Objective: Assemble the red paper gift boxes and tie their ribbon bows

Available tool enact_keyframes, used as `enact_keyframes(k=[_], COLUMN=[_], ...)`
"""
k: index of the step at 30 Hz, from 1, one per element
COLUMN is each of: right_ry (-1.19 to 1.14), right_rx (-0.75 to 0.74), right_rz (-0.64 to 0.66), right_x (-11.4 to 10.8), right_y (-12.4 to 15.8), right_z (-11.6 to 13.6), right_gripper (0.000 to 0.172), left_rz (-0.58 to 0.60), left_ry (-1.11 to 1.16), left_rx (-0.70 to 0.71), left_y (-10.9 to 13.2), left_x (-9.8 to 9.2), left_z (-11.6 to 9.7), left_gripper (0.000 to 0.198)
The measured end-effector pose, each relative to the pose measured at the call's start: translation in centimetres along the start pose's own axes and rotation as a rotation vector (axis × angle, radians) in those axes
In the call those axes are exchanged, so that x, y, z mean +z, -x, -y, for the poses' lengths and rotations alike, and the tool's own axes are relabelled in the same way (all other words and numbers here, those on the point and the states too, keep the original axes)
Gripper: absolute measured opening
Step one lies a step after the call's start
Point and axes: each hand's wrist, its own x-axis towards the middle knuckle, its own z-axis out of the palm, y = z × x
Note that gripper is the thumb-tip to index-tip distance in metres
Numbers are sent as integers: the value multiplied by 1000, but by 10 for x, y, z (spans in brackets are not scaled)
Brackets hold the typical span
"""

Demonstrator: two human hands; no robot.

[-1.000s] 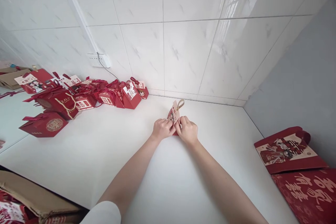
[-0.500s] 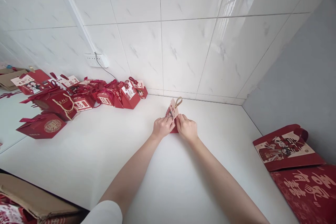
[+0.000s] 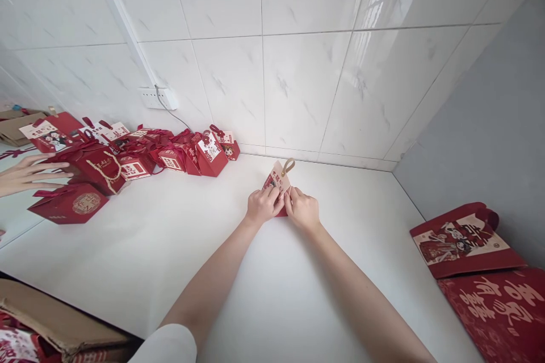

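Note:
A small red and cream gift box [image 3: 279, 174] with a gold ribbon loop [image 3: 289, 165] on top stands on the white table [image 3: 272, 283], tilted a little to the right. My left hand [image 3: 264, 205] grips its near left side, fingers curled, thumb toward the middle. On the right side, my right hand [image 3: 302, 207] pinches the box edge with its fingers folded. Both hands meet at the front of the box and hide much of its lower part; a strip of red shows between them.
Several red gift boxes [image 3: 208, 153] line the wall at left, below a socket strip [image 3: 157, 98]. Another person's hand [image 3: 32, 174] reaches in over them. Flat red packaging [image 3: 468, 238] lies at the right edge. A cardboard carton [image 3: 55, 317] stands at the lower left.
Another person's hand has come in from the left, beside the red boxes. My hands keep their hold, and the top of the box leans slightly further left.

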Motion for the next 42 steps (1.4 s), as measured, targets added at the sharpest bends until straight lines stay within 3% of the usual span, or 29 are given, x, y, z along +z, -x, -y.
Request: enact_keyframes(k=[4,10,14,18,22,24,30,34,36,42], right_ry=[-6,-74,-416,-751,-1042,-1179,-1383,-1290,-1256,-1408], right_rx=[27,27,54,224,455,520,566,616,637,620], right_rz=[-59,-132,-95,-147,-146,-98,-29,-136,-177,-51], right_x=[-1,5,4,12,28,33,34,31,30,26], right_y=[-2,1,5,4,0,-1,-4,-8,-9,-12], right_z=[0,-1,-5,-19,-38,-44,-42,-39,-39,-31], right_gripper=[28,27,24,30,47,46,42,42,44,40], left_rz=[-6,-85,-50,-28,-298,-373,-213,-161,-153,-165], left_ry=[4,82,289,659,744,780,1151,1342,1389,1440], left_rx=[53,3,-246,-515,-697,-742,-699,-729,-752,-827], left_y=[-2,2,1,-3,-3,-3,-10,-17,-20,-22], left_x=[0,7,7,12,13,11,4,1,0,-1], left_z=[-2,-4,8,29,41,39,19,14,14,16], left_gripper=[27,20,17,10,15,18,32,36,38,40])
